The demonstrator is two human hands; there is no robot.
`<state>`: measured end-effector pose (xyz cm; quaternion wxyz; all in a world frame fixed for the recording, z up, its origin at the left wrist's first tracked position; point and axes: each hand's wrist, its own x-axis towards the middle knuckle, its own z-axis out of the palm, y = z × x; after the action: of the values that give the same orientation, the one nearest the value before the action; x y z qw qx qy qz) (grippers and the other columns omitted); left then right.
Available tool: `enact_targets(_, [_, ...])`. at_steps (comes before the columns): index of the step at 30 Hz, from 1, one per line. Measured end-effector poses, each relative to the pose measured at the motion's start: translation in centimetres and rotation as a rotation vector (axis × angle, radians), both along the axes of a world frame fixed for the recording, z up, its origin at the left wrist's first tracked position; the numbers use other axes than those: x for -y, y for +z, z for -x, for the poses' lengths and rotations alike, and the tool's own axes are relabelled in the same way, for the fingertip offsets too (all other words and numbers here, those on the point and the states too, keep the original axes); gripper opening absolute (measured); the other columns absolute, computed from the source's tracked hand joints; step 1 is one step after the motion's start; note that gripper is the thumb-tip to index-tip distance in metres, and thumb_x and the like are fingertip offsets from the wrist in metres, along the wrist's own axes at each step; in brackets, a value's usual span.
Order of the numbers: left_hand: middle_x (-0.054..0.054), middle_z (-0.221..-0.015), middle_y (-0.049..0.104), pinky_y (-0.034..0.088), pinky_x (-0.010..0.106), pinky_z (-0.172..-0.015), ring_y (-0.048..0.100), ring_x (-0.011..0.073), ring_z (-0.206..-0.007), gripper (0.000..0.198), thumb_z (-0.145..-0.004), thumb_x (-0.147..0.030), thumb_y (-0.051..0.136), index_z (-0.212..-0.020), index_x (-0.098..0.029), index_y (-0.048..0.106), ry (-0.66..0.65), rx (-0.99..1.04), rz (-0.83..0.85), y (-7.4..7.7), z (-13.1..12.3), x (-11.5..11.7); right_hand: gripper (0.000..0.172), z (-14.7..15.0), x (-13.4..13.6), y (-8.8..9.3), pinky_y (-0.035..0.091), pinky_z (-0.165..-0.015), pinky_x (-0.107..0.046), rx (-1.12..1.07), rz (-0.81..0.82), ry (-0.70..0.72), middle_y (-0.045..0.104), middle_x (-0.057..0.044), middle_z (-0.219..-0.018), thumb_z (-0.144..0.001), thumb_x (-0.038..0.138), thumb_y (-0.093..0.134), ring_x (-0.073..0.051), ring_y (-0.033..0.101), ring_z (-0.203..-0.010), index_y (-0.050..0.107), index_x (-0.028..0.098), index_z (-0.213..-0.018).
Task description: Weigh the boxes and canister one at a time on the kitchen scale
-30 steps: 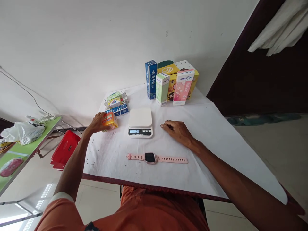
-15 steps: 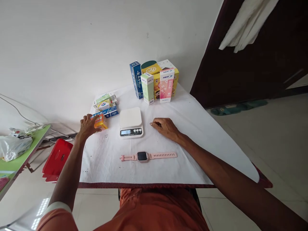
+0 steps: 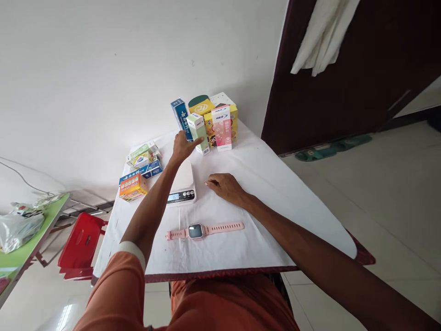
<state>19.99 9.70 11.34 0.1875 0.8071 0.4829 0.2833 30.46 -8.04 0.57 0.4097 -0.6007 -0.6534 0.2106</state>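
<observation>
My left hand (image 3: 184, 147) reaches over the scale to the upright green-and-white box (image 3: 198, 128). The thumb lies across the front of that box, and the other fingers are apart from it, by the tall blue box (image 3: 180, 115). The hand is open, with no firm grip visible. My right hand (image 3: 227, 187) rests on the white cloth, fingers curled closed, with nothing seen in them. Between the hands is a white kitchen scale (image 3: 186, 177), its left part hidden by my left forearm. A pink-strapped smartwatch (image 3: 196, 231) lies flat in front of it.
A pink-and-white box (image 3: 222, 129) stands before a yellow box (image 3: 234, 122) at the back. At the left lie an orange box (image 3: 132, 187), a long blue box (image 3: 154, 169) and several small cartons. A red plastic chair (image 3: 79, 243) is beside the table.
My left hand has let go of the orange box and moved right and back to the green-and-white box. The orange box stays at the left. My right hand keeps its place on the cloth.
</observation>
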Motion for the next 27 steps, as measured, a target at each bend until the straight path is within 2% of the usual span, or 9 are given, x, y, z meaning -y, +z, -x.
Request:
enact_targets(2, [0.016, -0.126, 0.072, 0.053, 0.042, -0.097, 0.066, 0.0306, -0.12, 0.051, -0.079, -0.045, 0.088, -0.115, -0.017, 0.064, 0.01, -0.011, 0.034, -1.0, -1.5, -0.7, 0.031, 0.0, -0.1, 0.0, 0.033, -0.067, -0.03, 0.008, 0.004, 0.003, 0.056, 0.0, -0.064, -0.093, 0.029, 0.056, -0.015, 0.045, -0.062, 0.044, 0.023, -0.064])
enact_targets(5, [0.014, -0.126, 0.074, 0.052, 0.041, -0.098, 0.068, 0.0292, -0.119, 0.041, -0.081, -0.037, 0.084, -0.112, -0.019, 0.065, -0.016, 0.008, 0.049, -2.0, -2.0, -1.5, 0.032, 0.0, -0.2, -0.1, 0.032, -0.066, -0.029, 0.019, 0.004, 0.01, 0.057, 0.0, -0.064, -0.093, 0.028, 0.058, -0.015, 0.044, -0.061, 0.044, 0.023, -0.064])
enact_targets(10, [0.012, -0.123, 0.076, 0.054, 0.039, -0.095, 0.072, 0.0276, -0.111, 0.041, -0.078, -0.035, 0.085, -0.11, -0.02, 0.065, -0.048, 0.106, 0.117, -2.8, -2.0, -2.2, 0.034, 0.0, -0.3, -0.3, 0.031, -0.066, -0.029, 0.024, -0.002, 0.008, 0.056, 0.0, -0.064, -0.092, 0.026, 0.057, -0.015, 0.043, -0.062, 0.039, 0.023, -0.063])
enact_targets(15, [0.013, -0.12, 0.076, 0.057, 0.038, -0.089, 0.074, 0.0265, -0.105, 0.043, -0.077, -0.039, 0.085, -0.108, -0.019, 0.062, -0.074, 0.216, 0.106, -2.9, -1.7, -1.4, 0.034, 0.0, -0.1, -0.2, 0.032, -0.066, -0.029, 0.007, -0.002, 0.016, 0.053, 0.001, -0.062, -0.093, 0.028, 0.056, -0.015, 0.043, -0.061, 0.039, 0.024, -0.064])
enact_targets(18, [0.011, -0.121, 0.076, 0.059, 0.038, -0.087, 0.074, 0.0253, -0.104, 0.046, -0.079, -0.046, 0.084, -0.111, -0.021, 0.062, -0.159, 0.254, 0.043, -1.7, 0.0, -0.3, 0.033, -0.1, 0.0, -0.2, 0.032, -0.066, -0.03, 0.006, -0.001, 0.022, 0.052, 0.001, -0.062, -0.093, 0.029, 0.055, -0.015, 0.043, -0.061, 0.041, 0.024, -0.064])
enact_targets(22, [0.008, -0.121, 0.076, 0.058, 0.038, -0.094, 0.072, 0.0236, -0.108, 0.051, -0.082, -0.049, 0.083, -0.121, -0.023, 0.065, -0.263, 0.185, -0.189, 2.1, 4.5, 1.5, 0.031, -0.1, 0.0, -0.2, 0.032, -0.067, -0.031, 0.012, -0.011, 0.027, 0.052, 0.0, -0.063, -0.093, 0.032, 0.053, -0.016, 0.044, -0.061, 0.044, 0.023, -0.065])
enact_targets(25, [0.007, -0.119, 0.074, 0.057, 0.04, -0.097, 0.068, 0.0238, -0.109, 0.055, -0.083, -0.047, 0.082, -0.131, -0.024, 0.067, -0.275, 0.031, -0.344, 5.3, 8.5, 2.8, 0.03, 0.0, 0.0, -0.2, 0.033, -0.068, -0.031, 0.002, -0.008, 0.028, 0.054, 0.0, -0.064, -0.093, 0.035, 0.052, -0.016, 0.046, -0.062, 0.046, 0.023, -0.066])
enact_targets(27, [0.008, -0.116, 0.073, 0.056, 0.042, -0.097, 0.067, 0.0248, -0.106, 0.058, -0.082, -0.047, 0.083, -0.133, -0.023, 0.069, -0.278, -0.137, -0.352, 6.5, 10.8, 3.5, 0.029, 0.0, 0.0, -0.2, 0.033, -0.068, -0.031, 0.003, 0.001, 0.022, 0.053, 0.0, -0.064, -0.092, 0.036, 0.053, -0.016, 0.046, -0.062, 0.046, 0.023, -0.067])
